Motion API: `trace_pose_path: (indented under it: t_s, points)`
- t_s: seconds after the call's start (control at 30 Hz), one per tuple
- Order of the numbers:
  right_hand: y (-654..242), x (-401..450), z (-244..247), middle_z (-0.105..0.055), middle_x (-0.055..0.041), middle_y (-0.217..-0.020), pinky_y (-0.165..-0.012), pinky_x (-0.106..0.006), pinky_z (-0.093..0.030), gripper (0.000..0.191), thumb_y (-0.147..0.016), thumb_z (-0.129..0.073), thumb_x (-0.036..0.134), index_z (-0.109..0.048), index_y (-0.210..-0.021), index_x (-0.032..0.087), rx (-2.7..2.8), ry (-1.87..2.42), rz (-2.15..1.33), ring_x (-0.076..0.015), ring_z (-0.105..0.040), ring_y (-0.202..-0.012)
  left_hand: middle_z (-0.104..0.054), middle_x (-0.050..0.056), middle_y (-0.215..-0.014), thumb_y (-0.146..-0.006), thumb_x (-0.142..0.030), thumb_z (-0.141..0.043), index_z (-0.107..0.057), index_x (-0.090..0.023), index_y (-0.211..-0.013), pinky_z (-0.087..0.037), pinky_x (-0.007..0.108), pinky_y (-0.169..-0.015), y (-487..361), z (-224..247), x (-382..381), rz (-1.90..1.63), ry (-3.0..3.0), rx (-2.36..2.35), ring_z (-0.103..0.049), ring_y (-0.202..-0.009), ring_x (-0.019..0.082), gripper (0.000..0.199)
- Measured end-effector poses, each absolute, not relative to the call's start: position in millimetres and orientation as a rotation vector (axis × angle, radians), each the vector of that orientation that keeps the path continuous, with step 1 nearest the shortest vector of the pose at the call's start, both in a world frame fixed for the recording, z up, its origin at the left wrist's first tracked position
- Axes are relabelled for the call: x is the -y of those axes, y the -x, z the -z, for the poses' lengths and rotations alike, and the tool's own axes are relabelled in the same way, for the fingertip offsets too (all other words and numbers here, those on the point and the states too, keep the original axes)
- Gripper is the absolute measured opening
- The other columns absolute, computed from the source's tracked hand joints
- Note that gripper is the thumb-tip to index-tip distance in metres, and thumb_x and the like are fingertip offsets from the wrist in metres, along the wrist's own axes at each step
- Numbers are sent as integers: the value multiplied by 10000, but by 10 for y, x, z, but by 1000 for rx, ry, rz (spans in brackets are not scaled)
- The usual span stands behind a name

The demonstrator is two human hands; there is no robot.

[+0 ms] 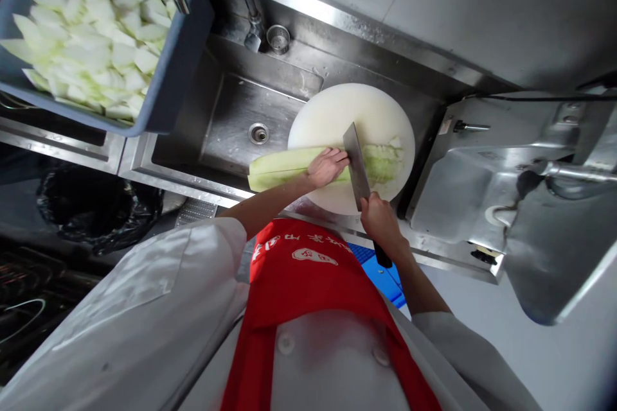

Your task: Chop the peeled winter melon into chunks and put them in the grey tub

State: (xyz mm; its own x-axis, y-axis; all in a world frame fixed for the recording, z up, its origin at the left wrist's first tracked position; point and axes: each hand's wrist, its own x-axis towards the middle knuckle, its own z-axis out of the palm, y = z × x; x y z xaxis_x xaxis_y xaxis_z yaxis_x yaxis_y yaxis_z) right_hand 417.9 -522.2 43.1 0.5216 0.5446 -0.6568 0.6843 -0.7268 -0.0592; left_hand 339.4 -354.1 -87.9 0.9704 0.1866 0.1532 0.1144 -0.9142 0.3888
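A long pale green vegetable piece (279, 170) lies partly on the round white cutting board (332, 109), its left end jutting past the board's edge. My left hand (328, 167) presses on its right part, fingers curled together near the blade. In my right hand (380, 219) is the handle of a cleaver (355, 160), its black end showing below the fist. The blade stands on edge at the right end of the vegetable, close to my left fingertips. To the right of the blade, thin green slices (383, 164) lie on the board.
A blue-grey bin (180, 45) full of pale cut chunks (101, 38) stands at the upper left. Behind and left of the board is a metal sink (231, 115) with a drain. Metal equipment (457, 186) stands at right; a black-lined bin (96, 205) is at lower left.
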Motion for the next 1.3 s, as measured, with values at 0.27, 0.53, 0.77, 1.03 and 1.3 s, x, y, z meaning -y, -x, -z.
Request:
trace_pose_path:
  t_s: [0.27,0.53,0.77,1.03,1.3]
  points:
    - [-4182,4810,13,-706,-195,-1067,-796,-292,-450,275,-1075,-361,231,-569,-1177,83,-1085,-2648,929,-255,-684,-994,-645,95,-1047,-1048,-207,-385,-672,-145,-1060,-400,369,-868,-3351,903,3527,-273,-2724,-217,-541,-969,235,293]
    - [-4185,5161,-573,-711,-186,-964,-765,-303,-453,271,-1064,-390,268,-587,-1128,94,-1087,-2519,968,-277,-699,-927,-639,116,-1031,-1047,-203,-363,-678,-138,-1036,-404,386,-886,-3368,894,3538,-266,-2709,-222,-546,-991,247,323]
    - [-4127,4845,32,-700,-211,-1090,-840,-315,-465,305,-1064,-345,212,-580,-1188,63,-1084,-2643,938,-278,-678,-1041,-648,108,-1050,-1049,-205,-378,-695,-142,-1048,-401,370,-879,-3348,801,3504,-195,-2697,-233,-547,-991,234,323]
    - [-4146,5052,-426,-710,-179,-1016,-822,-306,-454,298,-1075,-355,270,-586,-1171,108,-1119,-2572,883,-264,-689,-984,-656,97,-1055,-1055,-237,-409,-697,-164,-1086,-372,388,-859,-3265,800,3487,-241,-2785,-256,-533,-1013,242,299]
    - [-4107,5009,-341,-706,-198,-1037,-800,-298,-455,279,-1067,-372,241,-587,-1155,88,-1096,-2526,954,-269,-694,-1001,-653,111,-1074,-1056,-225,-375,-692,-155,-1105,-379,395,-867,-3275,768,3488,-204,-2744,-259,-549,-1020,247,329]
